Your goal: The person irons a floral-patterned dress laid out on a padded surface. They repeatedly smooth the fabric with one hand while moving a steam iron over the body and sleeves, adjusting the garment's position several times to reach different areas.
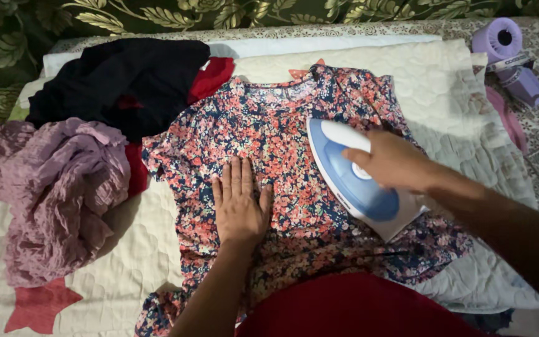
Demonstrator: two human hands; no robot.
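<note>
On quilted padding (126, 262), right hand (394, 161) grips iron (354, 184).

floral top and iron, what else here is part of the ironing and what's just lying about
In use:
floral top
iron, held by right hand
left hand, flat on the top
quilted pad

Lying about:
black garment
red garment
mauve cloth
purple spool

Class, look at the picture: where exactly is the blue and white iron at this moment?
In the head view, the iron sits right of centre on the floral top, gripped by the right hand, with the left hand flat on the fabric beside it.
</note>
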